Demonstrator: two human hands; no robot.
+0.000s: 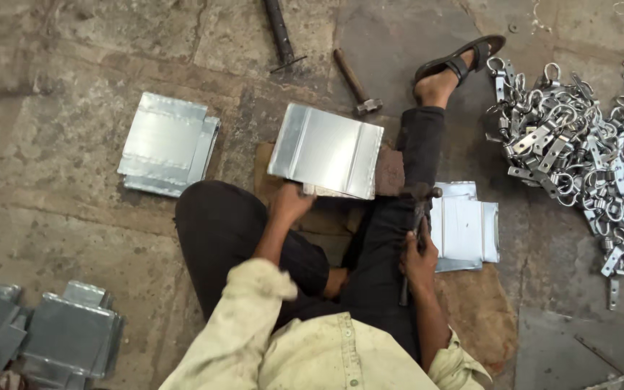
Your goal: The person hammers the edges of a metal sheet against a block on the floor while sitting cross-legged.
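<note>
Two hands at work, seen from the head cam, with us seated on the rough stone floor (74, 144), legs in dark trousers, right foot in a black sandal (460, 61).

Left hand (290, 201): fingers curled shut on the near edge of a shiny folded rectangular sheet-metal panel (326, 150), which lies flat in front of the left knee, partly over a brown rusty block (389, 172). Thumb side is hidden, so exact pinch can't be told.

Right hand (419, 258): closed round the handle of a dark metal hammer (419, 198); its head sits just beside the panel's right edge, approx. over the right shin.

Other things about:
- stack of bent silver sheet-metal pieces (167, 143), left of the panel, well apart from it.
- flat silver sheet-metal pieces w/ notched corners (465, 227), on the floor just right of the right leg.
- big heap of small silver metal clamps and rings (586, 152), far right.
- second wooden-handled hammer (355, 81) lying on the floor beyond the panel, near a dark steel rod (279, 32).
- grey folded sheet-metal boxes (66, 332), bottom left corner.
- patch of brown cardboard (482, 310) under the right side.
</note>
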